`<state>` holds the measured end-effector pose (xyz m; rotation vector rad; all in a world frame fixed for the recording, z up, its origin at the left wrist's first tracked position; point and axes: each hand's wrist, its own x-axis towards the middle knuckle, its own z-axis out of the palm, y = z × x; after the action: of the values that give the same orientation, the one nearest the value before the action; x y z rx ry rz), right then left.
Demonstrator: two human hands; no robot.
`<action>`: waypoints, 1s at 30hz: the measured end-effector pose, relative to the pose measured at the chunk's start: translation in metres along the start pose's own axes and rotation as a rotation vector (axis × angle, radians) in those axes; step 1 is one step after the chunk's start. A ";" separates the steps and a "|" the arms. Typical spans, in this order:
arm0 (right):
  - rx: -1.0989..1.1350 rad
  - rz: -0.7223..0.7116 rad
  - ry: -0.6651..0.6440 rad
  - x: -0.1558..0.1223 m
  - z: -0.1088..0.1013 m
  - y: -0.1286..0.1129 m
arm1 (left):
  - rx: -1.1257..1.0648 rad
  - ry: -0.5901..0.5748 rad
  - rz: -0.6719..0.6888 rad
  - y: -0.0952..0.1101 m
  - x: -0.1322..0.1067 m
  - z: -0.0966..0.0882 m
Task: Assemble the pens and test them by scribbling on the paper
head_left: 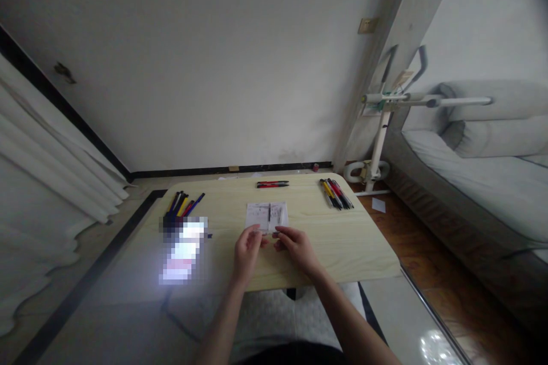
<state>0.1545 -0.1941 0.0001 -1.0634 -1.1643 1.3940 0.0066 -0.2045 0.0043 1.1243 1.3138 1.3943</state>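
A small white sheet with scribbles [267,215] lies in the middle of a light wooden table [342,245]. My left hand [248,248] and my right hand [295,245] meet just in front of the sheet, fingers pinched together on a thin pale object [268,234] that I cannot make out. A bunch of coloured pens [184,204] lies at the table's left, a red and a black pen [273,184] lie at the far edge, and several more pens [336,193] lie at the far right.
A blurred-out bright patch [183,251] sits on the table's left part. White curtains [51,171] hang at the left. A bed [479,171] and a white exercise frame [381,142] stand at the right, over a wooden floor.
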 end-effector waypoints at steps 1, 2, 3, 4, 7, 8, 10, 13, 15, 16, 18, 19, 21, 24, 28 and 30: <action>-0.033 -0.009 -0.007 -0.001 0.001 0.000 | 0.003 0.012 0.007 0.000 0.000 0.000; -0.066 -0.022 -0.017 -0.002 0.001 0.000 | 0.006 0.025 0.013 0.000 -0.001 0.000; -0.099 -0.041 -0.022 -0.003 0.002 0.000 | 0.007 0.040 0.017 0.000 -0.001 0.001; -0.133 -0.065 -0.024 -0.005 0.004 0.001 | 0.003 0.056 0.019 0.000 -0.001 0.001; -0.224 -0.133 -0.016 -0.008 0.007 0.005 | -0.030 0.112 0.034 -0.001 -0.001 0.000; -0.252 -0.152 -0.007 -0.009 0.008 0.007 | -0.040 0.131 0.043 -0.001 0.000 0.000; -0.298 -0.178 0.009 -0.010 0.008 0.009 | -0.053 0.170 0.058 -0.002 0.000 -0.001; -0.341 -0.195 0.021 -0.010 0.008 0.011 | -0.066 0.202 0.064 -0.003 0.001 -0.002; -0.344 -0.199 0.027 -0.010 0.008 0.011 | -0.079 0.207 0.067 -0.004 0.001 -0.003; -0.341 -0.203 0.032 -0.010 0.007 0.011 | -0.086 0.206 0.069 -0.005 0.002 -0.003; -0.339 -0.211 0.040 -0.010 0.007 0.012 | -0.097 0.196 0.073 -0.006 0.002 -0.003; -0.339 -0.212 0.042 -0.010 0.007 0.012 | -0.099 0.187 0.074 -0.006 0.002 -0.003; -0.335 -0.208 0.043 -0.010 0.006 0.012 | -0.094 0.173 0.076 -0.005 0.002 -0.003; -0.301 -0.186 0.049 -0.009 0.006 0.013 | -0.076 0.189 0.075 -0.001 0.002 -0.005; -0.250 -0.168 0.069 -0.009 0.005 0.012 | -0.020 0.224 0.078 0.003 0.008 -0.013; -0.225 -0.165 0.085 -0.009 0.005 0.010 | 0.032 0.233 0.081 0.003 0.012 -0.019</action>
<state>0.1494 -0.2038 -0.0091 -1.1442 -1.3367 1.0986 -0.0144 -0.1963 0.0074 1.0709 1.4721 1.6070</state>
